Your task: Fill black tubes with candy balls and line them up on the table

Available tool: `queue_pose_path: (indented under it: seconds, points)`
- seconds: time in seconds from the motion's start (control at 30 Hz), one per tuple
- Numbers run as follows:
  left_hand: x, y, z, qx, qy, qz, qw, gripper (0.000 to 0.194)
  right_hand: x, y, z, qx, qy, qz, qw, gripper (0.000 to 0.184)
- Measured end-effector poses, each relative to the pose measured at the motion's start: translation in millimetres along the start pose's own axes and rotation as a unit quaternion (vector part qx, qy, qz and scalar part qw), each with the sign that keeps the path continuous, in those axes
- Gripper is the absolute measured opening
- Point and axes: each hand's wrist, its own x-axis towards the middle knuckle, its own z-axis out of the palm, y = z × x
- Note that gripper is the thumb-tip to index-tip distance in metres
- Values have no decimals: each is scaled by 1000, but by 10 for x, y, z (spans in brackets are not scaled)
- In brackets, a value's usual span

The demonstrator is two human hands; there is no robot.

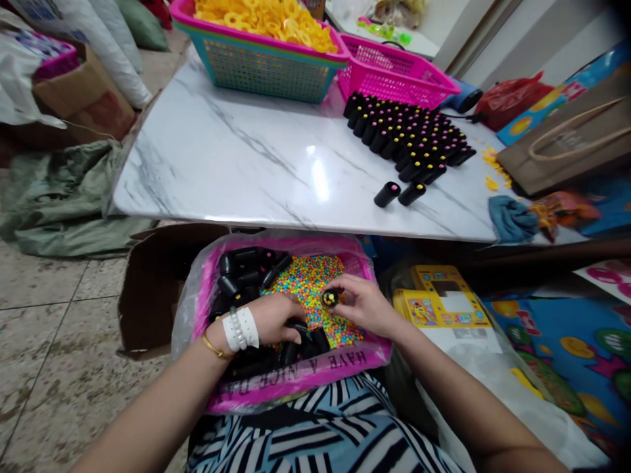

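Observation:
My right hand [362,303] holds a black tube [326,299] with its open end turned up. Yellow beads show in the mouth of that tube. Lower and to the left, my left hand [277,318] has its thumb and fingers closed around another black tube [297,324]. Both hands are over a pink basket [382,351] lined with clear plastic. Small multicoloured beads [310,269] fill its middle and right, and more black tubes [241,257] lie loose along its left side and front.
On the marble-patterned table [236,157] stand rows of upright black tubes [394,135] with pink or yellow tops. Behind are a basket of yellow pieces [271,69] and a pink basket [399,82]. A cardboard box [148,289] and yellow packages [444,299] flank my lap.

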Motion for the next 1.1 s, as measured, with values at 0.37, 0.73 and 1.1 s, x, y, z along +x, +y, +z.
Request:
queue_pose_path:
  seconds: [0.37, 0.73, 1.1]
  points:
    - [-1, 27, -18, -45, 28, -57, 997, 32, -111, -63, -38, -283, 44, -166, 943, 28]
    - [7, 26, 1, -53, 44, -57, 996, 30, -86, 95, 19, -239, 85, -129, 959, 32]
    - [42, 11, -7, -57, 15, -55, 997, 36, -122, 44, 92, 146, 79, 42, 985, 30]
